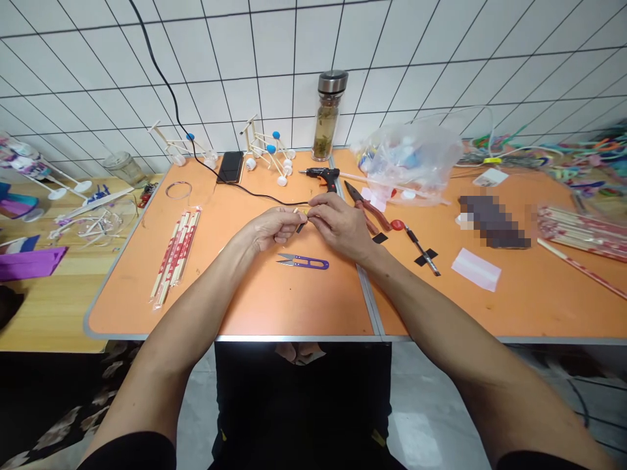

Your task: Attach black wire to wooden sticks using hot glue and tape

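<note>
My left hand (pixel 275 228) is closed in a pinch, with a small black strip (pixel 300 228) at its fingertips. A pale stick end (pixel 296 211) pokes up beside that thumb. Against it, my right hand (pixel 337 223) has its thumb and fingers pressed together; a speck of yellow shows there, but what they grip is mostly hidden. Just below both hands lie purple thread snips (pixel 306 262) with blades pointing left. Behind the right hand are a black glue gun (pixel 322 176) and red-handled pliers (pixel 367 207).
Wrapped chopsticks (pixel 177 254) lie at left, with a wire ring (pixel 179 190) behind. Stick models (pixel 269 150), a phone (pixel 230 167) and a tall tea bottle (pixel 326 121) line the wall. Rightward are a plastic bag (pixel 416 160), a pen (pixel 422 250) and pink paper (pixel 476 269). A black cord (pixel 161 75) crosses the table.
</note>
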Demonstrator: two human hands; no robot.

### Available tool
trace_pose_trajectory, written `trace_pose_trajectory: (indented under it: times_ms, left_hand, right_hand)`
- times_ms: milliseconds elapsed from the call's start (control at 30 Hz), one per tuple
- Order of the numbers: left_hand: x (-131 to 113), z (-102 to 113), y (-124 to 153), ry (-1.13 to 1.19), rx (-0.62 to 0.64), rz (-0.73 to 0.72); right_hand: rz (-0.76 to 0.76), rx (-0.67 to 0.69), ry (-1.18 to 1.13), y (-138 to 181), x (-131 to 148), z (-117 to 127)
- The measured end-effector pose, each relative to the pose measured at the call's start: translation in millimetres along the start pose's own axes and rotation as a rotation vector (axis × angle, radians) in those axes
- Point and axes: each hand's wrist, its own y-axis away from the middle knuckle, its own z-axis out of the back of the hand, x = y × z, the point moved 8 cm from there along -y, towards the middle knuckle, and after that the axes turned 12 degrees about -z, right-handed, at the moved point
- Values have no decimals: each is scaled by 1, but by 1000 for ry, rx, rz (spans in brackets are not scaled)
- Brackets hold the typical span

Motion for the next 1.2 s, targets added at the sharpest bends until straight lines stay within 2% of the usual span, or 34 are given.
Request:
trace_pose_trajectory:
  times_ms: [100, 167, 267, 333, 467, 833, 1033, 1200]
  left_hand:
    - [0, 4, 0, 19, -26, 24]
    - [-2, 8, -1, 48, -68, 18]
    - [-9, 18, -2, 64, -179, -76]
    - [-13, 23, -3, 30, -243, -148]
    - [-12, 22, -5, -33, -279, -226]
    - [-18, 18, -5, -180, -335, -285]
    - [-11, 23, -9, -141, -333, -276]
    - [-5, 23, -14, -121, -307, -280]
  right_hand:
    - [-101, 14, -83, -4, -7, -3]
    - [-329, 37, -255, -7, -22, -6]
    - [-700, 158, -623, -2, -40, -21]
    - [-803, 215, -782, 1, -40, -28]
    - [-845, 242, -851, 4, -38, -33]
    - [-816, 335, -747, 8, -27, -39]
    - [-676, 195, -790, -1, -26, -33]
    - [-692, 169, -835, 0, -29, -36]
